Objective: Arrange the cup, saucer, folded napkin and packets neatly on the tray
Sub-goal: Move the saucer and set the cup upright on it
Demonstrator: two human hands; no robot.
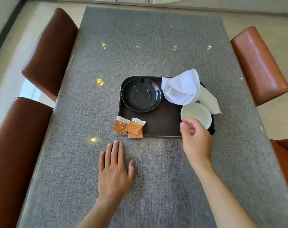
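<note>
— What is the person wearing?

— Nothing that shows. Both forearms are bare from the bottom edge of the view up to the wrists; no sleeve or cuff comes into sight.

— Anything on the left hand (pixel 114 170)?

— No ring, no watch, no band at the wrist. The nails are short and unpainted, and the knuckles and tendons show plainly across the back of the hand.

— And the right hand (pixel 195 142)?

— Also bare: no glove, no jewellery, no strap. Its wrist is plain too. The nails on this hand are mostly hidden, so I cannot tell their state.

— Any marks?

— None I can make out on either arm.
</note>
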